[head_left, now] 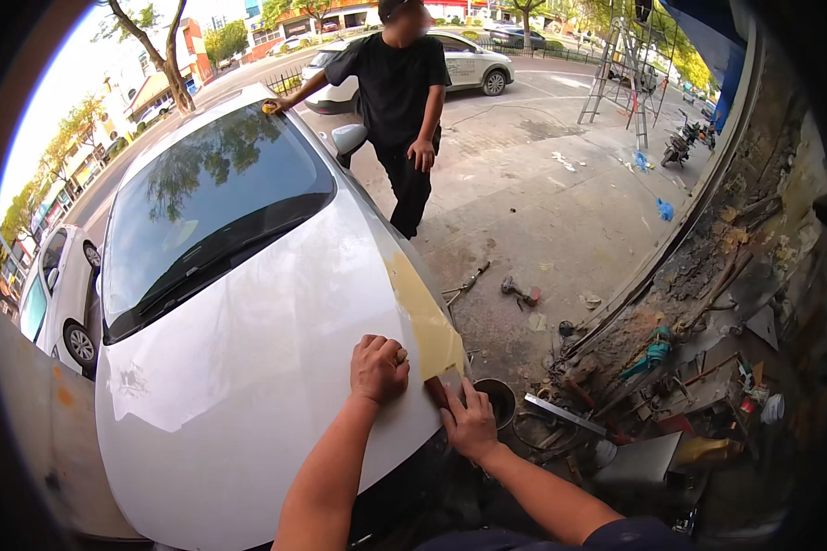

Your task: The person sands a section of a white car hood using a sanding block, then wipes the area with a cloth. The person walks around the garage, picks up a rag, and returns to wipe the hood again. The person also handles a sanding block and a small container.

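Note:
A white car's hood [276, 386] spreads out in front of me. Along its right edge and fender runs a yellow patch of body filler [427, 321]. My right hand [470, 422] grips a flat reddish-brown block [437, 393], pressed against the lower end of that patch. Left of the filler, my left hand [377, 370] rests on the hood, its fingers curled into a fist. A small pale bit shows by its thumb, too little to name. The fingers' undersides are hidden.
Beside the windshield [220, 202] stands a person in black [400, 101], one hand on a yellow pad [270, 107]. A dark bucket [496, 402] sits by the front corner. Tools and scrap, including a metal bar [565, 414], clutter the right. A power tool [521, 292] lies on the ground.

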Demonstrator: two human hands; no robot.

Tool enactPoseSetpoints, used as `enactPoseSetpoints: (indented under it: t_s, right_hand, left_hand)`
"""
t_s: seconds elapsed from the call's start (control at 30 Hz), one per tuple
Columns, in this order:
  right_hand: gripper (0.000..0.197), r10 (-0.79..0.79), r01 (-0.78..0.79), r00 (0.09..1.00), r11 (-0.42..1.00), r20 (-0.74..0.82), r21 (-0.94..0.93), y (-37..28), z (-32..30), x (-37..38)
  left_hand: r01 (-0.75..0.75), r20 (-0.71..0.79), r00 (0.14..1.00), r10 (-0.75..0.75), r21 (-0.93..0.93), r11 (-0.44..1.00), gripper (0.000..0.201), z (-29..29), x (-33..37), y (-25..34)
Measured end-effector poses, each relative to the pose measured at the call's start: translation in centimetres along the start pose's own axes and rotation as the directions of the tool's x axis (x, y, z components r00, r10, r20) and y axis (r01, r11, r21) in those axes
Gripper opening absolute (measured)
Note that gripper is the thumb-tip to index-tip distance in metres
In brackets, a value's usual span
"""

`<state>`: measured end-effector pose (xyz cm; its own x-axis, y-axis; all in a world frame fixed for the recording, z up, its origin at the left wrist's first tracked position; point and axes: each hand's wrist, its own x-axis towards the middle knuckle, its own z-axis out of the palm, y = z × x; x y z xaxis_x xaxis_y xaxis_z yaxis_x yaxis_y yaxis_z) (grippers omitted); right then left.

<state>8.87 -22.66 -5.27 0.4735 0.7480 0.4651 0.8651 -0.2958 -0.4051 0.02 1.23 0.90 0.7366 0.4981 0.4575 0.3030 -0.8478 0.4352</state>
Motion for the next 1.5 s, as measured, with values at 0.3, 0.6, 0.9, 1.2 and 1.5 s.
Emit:
enactPoseSetpoints:
  t_s: [0.3, 0.6, 0.9, 1.2, 1.5]
  right_hand:
    - [0.064, 0.083, -0.066, 0.987, 0.99, 0.14, -0.128, 1.7, 2.5, 0.5]
    - [0.054, 0.178, -0.182, 0.981, 0.983, -0.083, -0.038, 2.9, 3.8, 4.7]
    - [0.06, -0.127, 0.125, 0.988, 0.992, -0.093, -0.021, 0.0, 2.9, 0.7]
    - [0.059, 0.098, -0.094, 0.993, 0.994, 0.064, -0.063, -0.5, 3.5, 3.1]
    - [0.058, 0.382, -0.379, 0.924, 0.921, 0.025, -0.086, 2.0, 3.1, 5.5]
  left_hand:
    - [-0.172, 0.125, 0.977, 0.17, 0.004, 0.985, 0.042, -3.6, -4.6, 1.7]
    - [-0.22, 0.061, 0.974, 0.217, 0.047, 0.974, 0.018, -3.1, -6.5, 2.5]
    - [-0.189, 0.01, 0.982, 0.189, 0.052, 0.981, 0.015, -2.9, -6.3, 2.9]
    - [-0.166, -0.013, 0.986, 0.167, 0.041, 0.985, 0.019, -3.0, -6.0, 3.1]
    - [0.005, -0.05, 0.999, -0.003, 0.054, 0.999, 0.052, -2.1, -6.2, 2.7]
